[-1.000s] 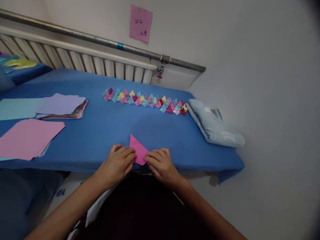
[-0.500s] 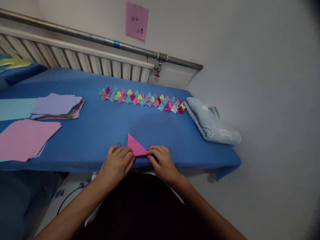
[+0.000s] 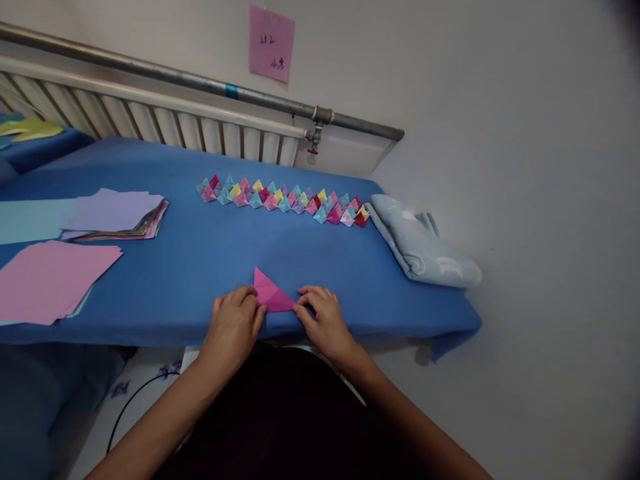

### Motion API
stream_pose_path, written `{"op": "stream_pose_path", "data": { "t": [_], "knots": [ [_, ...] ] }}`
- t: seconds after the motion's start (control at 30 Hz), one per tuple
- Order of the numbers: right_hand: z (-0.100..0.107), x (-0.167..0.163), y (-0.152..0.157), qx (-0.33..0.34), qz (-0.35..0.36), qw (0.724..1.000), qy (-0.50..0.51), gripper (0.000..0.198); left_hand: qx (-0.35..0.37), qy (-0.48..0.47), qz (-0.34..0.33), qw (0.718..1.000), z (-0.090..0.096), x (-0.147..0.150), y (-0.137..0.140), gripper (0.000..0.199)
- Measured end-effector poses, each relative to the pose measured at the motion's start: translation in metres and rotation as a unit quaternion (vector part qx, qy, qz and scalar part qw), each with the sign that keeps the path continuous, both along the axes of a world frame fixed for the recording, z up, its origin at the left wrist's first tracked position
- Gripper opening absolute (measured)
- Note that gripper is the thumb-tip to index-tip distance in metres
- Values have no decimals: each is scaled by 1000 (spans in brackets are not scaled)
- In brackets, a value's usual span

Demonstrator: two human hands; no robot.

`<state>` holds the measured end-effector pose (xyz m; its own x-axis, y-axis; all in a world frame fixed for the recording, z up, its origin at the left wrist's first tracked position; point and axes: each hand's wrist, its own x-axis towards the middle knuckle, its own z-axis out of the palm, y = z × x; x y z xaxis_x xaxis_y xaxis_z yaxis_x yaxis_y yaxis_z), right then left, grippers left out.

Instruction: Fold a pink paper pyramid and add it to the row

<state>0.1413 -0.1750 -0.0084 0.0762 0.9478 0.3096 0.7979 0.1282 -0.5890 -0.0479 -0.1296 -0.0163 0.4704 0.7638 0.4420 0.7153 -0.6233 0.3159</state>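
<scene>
A bright pink sheet of paper (image 3: 271, 295), folded into a triangle, lies near the front edge of the blue-covered table (image 3: 200, 267). My left hand (image 3: 235, 319) has the paper's left side pinched between thumb and fingers. At the right corner, my right hand (image 3: 323, 315) grips the tip with its thumb and a finger, the other fingers curled above. Beyond the hands, several small folded paper pieces (image 3: 285, 200) in many colours stand in rows.
Stacks of pink paper (image 3: 55, 277) and purple paper (image 3: 113, 210) lie on the left, beside a light blue sheet (image 3: 35, 220). A folded blanket (image 3: 425, 243) rests at the right end. Behind the table are a radiator (image 3: 210, 133) and a pipe (image 3: 280, 100).
My left hand has changed its hold at the paper's left side, its fingers now further apart. The right hand's fingers have lifted slightly. The pink paper stays almost in place.
</scene>
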Motion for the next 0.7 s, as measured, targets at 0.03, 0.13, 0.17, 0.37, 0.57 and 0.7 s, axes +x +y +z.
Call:
{"op": "stream_pose_path", "data": {
  "t": [0.03,0.13,0.17,0.37,0.57,0.7],
  "knots": [
    [-1,0,0,3,-4,1000,-1,12,6,1,5,1000,-1,0,0,19],
    [-1,1,1,10,-12,1000,-3,14,13,8,16,1000,-2,2,1,20],
    [-1,1,1,11,-14,1000,-4,15,8,11,20,1000,-2,2,2,19],
    [0,-1,0,12,-22,1000,-10,15,-25,27,26,999,-2,2,5,20],
    [-2,-1,-1,12,-21,1000,-14,15,-11,28,30,999,-3,2,7,20],
    [2,0,-1,-10,-20,1000,-18,14,-62,55,48,995,3,3,7,21]
  ]
}}
